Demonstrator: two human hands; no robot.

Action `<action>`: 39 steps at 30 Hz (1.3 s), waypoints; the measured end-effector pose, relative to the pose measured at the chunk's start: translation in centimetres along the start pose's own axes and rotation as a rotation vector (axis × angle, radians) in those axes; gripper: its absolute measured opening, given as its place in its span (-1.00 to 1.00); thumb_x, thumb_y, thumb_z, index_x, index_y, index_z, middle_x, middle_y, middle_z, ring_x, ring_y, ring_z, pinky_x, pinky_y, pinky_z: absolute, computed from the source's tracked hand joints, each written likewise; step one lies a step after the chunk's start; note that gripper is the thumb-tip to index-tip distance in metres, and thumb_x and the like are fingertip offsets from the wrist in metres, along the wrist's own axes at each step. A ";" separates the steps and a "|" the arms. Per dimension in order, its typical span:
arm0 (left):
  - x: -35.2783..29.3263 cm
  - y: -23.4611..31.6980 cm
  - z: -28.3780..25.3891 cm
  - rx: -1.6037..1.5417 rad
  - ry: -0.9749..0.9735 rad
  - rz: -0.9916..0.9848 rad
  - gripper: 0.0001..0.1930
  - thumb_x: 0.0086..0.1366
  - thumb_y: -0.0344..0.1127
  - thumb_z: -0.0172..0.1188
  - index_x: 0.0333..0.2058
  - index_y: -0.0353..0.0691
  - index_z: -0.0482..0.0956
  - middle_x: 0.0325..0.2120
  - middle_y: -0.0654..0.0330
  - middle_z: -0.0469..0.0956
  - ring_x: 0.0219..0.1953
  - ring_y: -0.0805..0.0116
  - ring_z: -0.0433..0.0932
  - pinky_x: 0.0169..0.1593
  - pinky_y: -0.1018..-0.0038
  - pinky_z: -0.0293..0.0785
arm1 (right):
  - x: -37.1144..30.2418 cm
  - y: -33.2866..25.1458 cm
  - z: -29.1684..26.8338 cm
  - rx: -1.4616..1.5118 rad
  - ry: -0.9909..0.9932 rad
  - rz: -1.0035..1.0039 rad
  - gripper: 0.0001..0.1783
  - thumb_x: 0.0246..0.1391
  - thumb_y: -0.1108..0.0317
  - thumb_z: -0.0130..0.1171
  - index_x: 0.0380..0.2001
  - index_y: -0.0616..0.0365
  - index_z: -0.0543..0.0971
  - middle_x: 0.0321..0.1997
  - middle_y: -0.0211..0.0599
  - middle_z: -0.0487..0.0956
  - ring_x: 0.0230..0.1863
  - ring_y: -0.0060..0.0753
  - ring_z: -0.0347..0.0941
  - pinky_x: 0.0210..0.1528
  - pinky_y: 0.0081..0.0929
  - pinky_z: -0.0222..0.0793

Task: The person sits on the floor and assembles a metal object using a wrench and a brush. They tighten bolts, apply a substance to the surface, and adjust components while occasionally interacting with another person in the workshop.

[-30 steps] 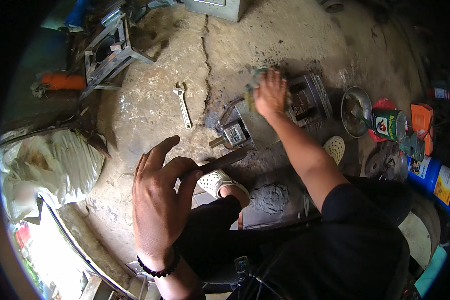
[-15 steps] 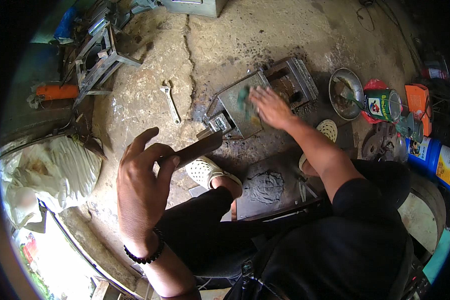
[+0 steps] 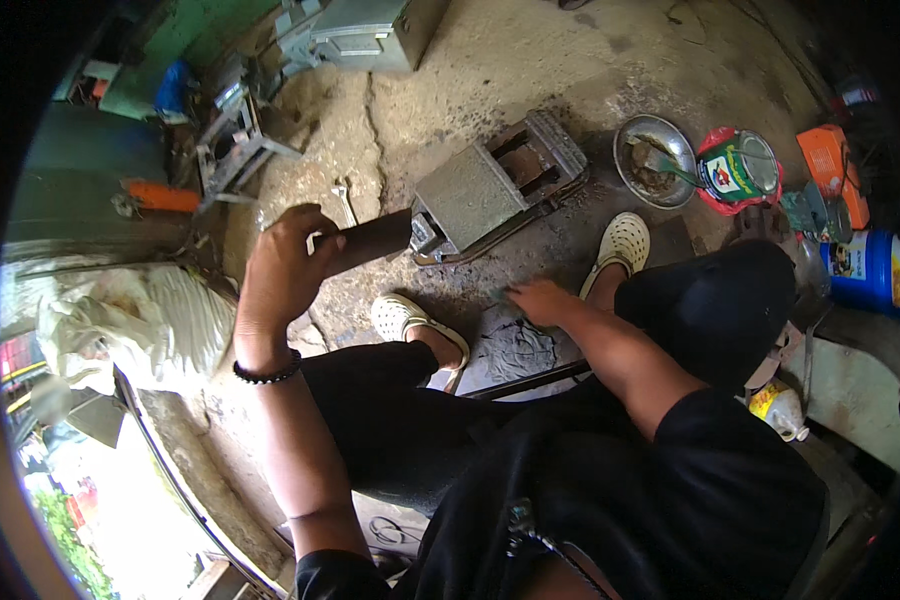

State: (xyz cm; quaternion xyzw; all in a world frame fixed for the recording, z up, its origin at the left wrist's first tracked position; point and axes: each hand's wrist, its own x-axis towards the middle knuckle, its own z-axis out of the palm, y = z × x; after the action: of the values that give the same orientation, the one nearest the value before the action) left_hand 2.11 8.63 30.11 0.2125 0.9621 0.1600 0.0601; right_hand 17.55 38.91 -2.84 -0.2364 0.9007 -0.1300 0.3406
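My left hand (image 3: 288, 262) pinches a dark flat metal plate (image 3: 372, 242) by one end and holds it raised over the floor. Low between my feet, my right hand (image 3: 545, 300) has a green pad (image 3: 499, 295) at its fingertips, mostly hidden by the fingers. Just below that hand lies a crumpled grey rag (image 3: 516, 350) on a dark board. Ahead on the floor sits a heavy metal machine vise (image 3: 475, 195) with a flat grey top and an open slot at its far right. The plate's free end overlaps the vise's near left corner from this view.
An adjustable wrench (image 3: 344, 202) lies left of the vise. To the right stand a metal bowl (image 3: 654, 160) with a brush (image 3: 675, 170), a green can (image 3: 738, 170) and a blue container (image 3: 870, 275). A metal stand (image 3: 238, 155) and white sack (image 3: 160, 325) are at left.
My right hand has come off the vise top, drawing back toward me with the green pad to beside the rag. The left hand still holds the plate, now showing more of its flat face.
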 end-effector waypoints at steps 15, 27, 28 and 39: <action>-1.7 11.4 -1.8 -0.099 0.139 0.144 -0.79 0.22 -0.34 0.31 -0.22 -0.34 0.69 -0.02 -0.07 0.62 0.01 0.02 0.62 0.09 0.32 0.48 | -0.8 -4.1 -3.1 0.208 -0.024 0.175 -0.62 -0.04 0.43 0.20 -0.08 0.16 0.66 0.02 -0.06 0.65 0.09 -0.04 0.57 0.06 -0.14 0.50; -0.3 1.1 4.7 -0.344 0.119 0.012 -0.81 0.22 -0.33 0.31 -0.23 -0.28 0.71 -0.22 0.01 0.68 -0.16 0.04 0.68 -0.06 0.31 0.55 | -0.1 -0.3 1.1 0.119 -0.238 0.222 -0.54 -0.16 0.42 0.30 -0.08 0.23 0.63 -0.05 0.05 0.64 0.01 0.05 0.58 -0.03 -0.09 0.51; -0.1 1.6 3.7 -0.351 0.143 0.061 -0.82 0.23 -0.34 0.29 -0.23 -0.29 0.70 -0.22 0.01 0.68 -0.18 0.04 0.68 -0.06 0.32 0.55 | 0.6 0.2 1.2 0.096 -0.303 0.251 -0.51 -0.14 0.43 0.29 -0.03 0.22 0.61 -0.03 0.05 0.64 0.03 0.05 0.57 -0.02 -0.09 0.50; 2.0 2.0 4.3 -0.312 -0.049 -0.026 -0.86 0.22 -0.34 0.30 -0.28 -0.25 0.70 -0.27 0.05 0.68 -0.21 0.03 0.67 -0.10 0.26 0.55 | 1.9 2.8 2.9 0.222 -0.227 0.324 -0.32 0.02 0.36 0.07 0.30 0.04 0.40 0.23 -0.01 0.52 0.17 0.05 0.49 0.17 -0.18 0.42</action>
State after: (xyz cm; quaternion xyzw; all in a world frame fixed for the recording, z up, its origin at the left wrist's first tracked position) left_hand 1.85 12.38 26.63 0.1921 0.9264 0.3015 0.1178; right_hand 17.30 40.11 -7.07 -0.0627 0.8629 -0.1444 0.4803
